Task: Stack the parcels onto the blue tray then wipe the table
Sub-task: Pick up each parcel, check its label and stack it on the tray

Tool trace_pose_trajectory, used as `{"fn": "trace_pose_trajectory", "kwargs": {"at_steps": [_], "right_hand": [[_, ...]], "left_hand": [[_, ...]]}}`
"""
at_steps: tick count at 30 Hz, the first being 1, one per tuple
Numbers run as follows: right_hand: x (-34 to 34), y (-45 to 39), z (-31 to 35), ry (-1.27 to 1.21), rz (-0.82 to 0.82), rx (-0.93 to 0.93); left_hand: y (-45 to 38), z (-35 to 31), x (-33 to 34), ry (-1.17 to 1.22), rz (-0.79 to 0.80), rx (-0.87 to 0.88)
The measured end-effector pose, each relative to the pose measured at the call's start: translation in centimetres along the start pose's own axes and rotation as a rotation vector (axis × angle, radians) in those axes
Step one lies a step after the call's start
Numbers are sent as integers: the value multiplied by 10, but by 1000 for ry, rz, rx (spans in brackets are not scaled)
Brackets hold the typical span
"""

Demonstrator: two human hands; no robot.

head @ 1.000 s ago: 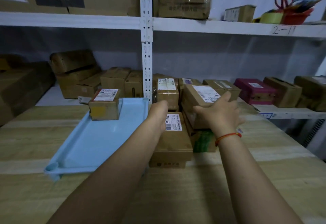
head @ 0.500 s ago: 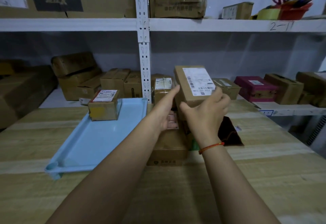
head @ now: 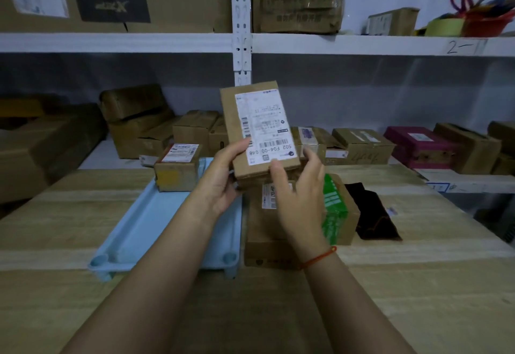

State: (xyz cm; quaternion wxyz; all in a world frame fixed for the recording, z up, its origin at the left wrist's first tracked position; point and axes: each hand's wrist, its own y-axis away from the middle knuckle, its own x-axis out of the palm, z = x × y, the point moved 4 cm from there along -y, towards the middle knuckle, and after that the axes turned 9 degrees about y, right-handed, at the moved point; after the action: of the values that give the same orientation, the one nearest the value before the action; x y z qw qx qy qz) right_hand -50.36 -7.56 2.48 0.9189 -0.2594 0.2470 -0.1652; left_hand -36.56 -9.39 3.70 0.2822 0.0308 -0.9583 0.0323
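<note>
Holding a flat brown parcel (head: pixel 257 128) up in the air, label facing the camera (print upside down), above the right edge of the blue tray (head: pixel 156 222). Gripping its lower left edge with the left hand (head: pixel 223 181), thumb curled onto the label. Pinching its lower right corner with the right hand (head: pixel 299 203), thumb on the front, fingers bending behind. Lying on the wooden table (head: pixel 418 284) just right of the tray: a long brown parcel (head: pixel 262 239), touching a green-taped parcel (head: pixel 338 209) further right, and past that a black cloth (head: pixel 373 211). Sitting on the tray's far end: one small labelled parcel (head: pixel 178 167).
</note>
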Motion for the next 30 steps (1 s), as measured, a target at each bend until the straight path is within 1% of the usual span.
{"fn": "trace_pose_trajectory", "kwargs": {"at_steps": [2, 6, 8, 10, 13, 18, 20, 22, 24, 26, 27, 30], "right_hand": [[3, -1, -6, -84, 75, 92], [18, 3, -9, -296, 325, 207], [20, 6, -4, -294, 359, 210], [22, 8, -2, -232, 326, 193], [23, 10, -1, -120, 271, 147], [28, 17, 3, 107, 194, 9], [33, 20, 4, 159, 152, -33], [39, 22, 5, 180, 118, -71], [44, 25, 8, 188, 76, -106], [46, 27, 11, 172, 53, -150], [46, 28, 12, 141, 66, -170], [42, 27, 13, -11, 90, -214]], "left_hand": [[4, -1, -11, 59, 30, -13], [12, 9, -29, 197, 59, -94], [13, 16, -37, 284, 40, -124], [14, 22, -43, 303, 9, -140], [12, 27, -50, 195, -70, -122], [12, 21, -56, 23, -348, 9], [14, 17, -52, -57, -347, 56], [14, 15, -45, -139, -284, 68], [14, 15, -40, -164, -227, 73], [11, 13, -40, -119, -232, 95], [10, 12, -43, -75, -250, 90], [8, 10, -51, 42, -285, 39]]}}
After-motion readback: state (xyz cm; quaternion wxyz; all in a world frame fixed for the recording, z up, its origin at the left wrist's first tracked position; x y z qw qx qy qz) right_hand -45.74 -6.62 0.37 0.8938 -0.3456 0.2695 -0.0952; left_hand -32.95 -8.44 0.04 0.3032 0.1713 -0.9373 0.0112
